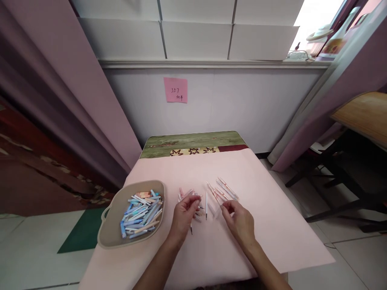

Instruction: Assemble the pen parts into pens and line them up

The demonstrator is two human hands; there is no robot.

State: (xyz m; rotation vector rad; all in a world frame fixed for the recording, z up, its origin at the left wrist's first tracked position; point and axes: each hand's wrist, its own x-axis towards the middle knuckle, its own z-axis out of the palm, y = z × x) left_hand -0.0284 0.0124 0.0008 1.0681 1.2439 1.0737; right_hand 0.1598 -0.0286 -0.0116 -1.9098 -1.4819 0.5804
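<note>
My left hand (182, 215) is closed in a pinch above a small heap of clear and pink pen parts (190, 193); what its fingertips grip is too small to make out. My right hand (241, 222) pinches the lower end of a slim clear pen barrel (212, 191) with an orange-pink pattern, tilted up to the left. Beside it lie several similar patterned barrels (228, 189). Between the hands, a thin white pen refill (206, 205) with a dark tip lies on the pink cloth. Another dark refill tip (191, 230) shows below my left hand.
A beige basket (113, 235) at the left holds many blue, white and peach pens (140, 215). Pink cloth (242, 257) covers most of the table, whose green patterned end (193, 141) meets the wall. A pink note (175, 90) hangs there. Dark furniture (347, 181) stands at the right.
</note>
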